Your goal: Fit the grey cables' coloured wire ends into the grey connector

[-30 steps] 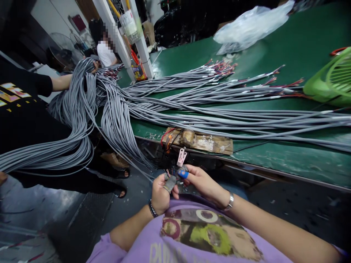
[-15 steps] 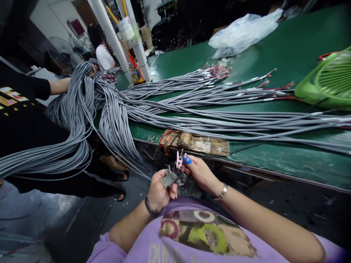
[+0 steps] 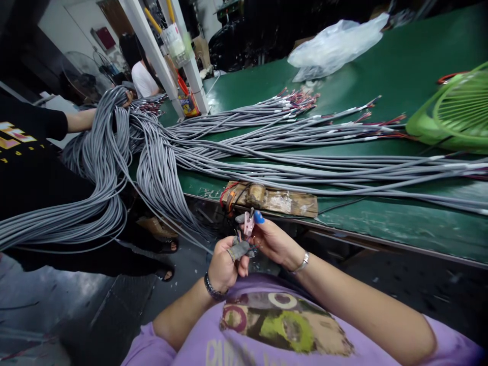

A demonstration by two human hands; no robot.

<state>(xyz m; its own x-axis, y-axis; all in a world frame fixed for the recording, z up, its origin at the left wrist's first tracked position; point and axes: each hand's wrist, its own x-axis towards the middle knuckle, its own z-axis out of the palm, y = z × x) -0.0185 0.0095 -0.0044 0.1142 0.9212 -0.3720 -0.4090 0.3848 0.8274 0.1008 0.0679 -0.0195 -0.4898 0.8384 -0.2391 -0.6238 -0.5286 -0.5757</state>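
Note:
My left hand (image 3: 224, 265) is closed round the end of a grey cable (image 3: 239, 249), its thumb wrapped in grey tape; thin coloured wires fan out of the cable's tip. My right hand (image 3: 271, 239), a blue cot on one fingertip, pinches a small pink clip-like piece (image 3: 249, 222) just above those wires. Both hands are held in front of my chest, below the front edge of the green table (image 3: 381, 218). The held cable runs off to the left toward the hanging bundle.
Long grey cables (image 3: 267, 162) lie in bundles across the table and hang off its left end. A wooden block with wires (image 3: 270, 198) sits at the front edge. A green basket (image 3: 453, 112) is at the right, a plastic bag (image 3: 335, 43) behind. A person in black (image 3: 26, 168) handles cables at left.
My right hand has risen from beside the left hand and brought the pink piece up over the wire ends. The left hand has kept its grip on the cable.

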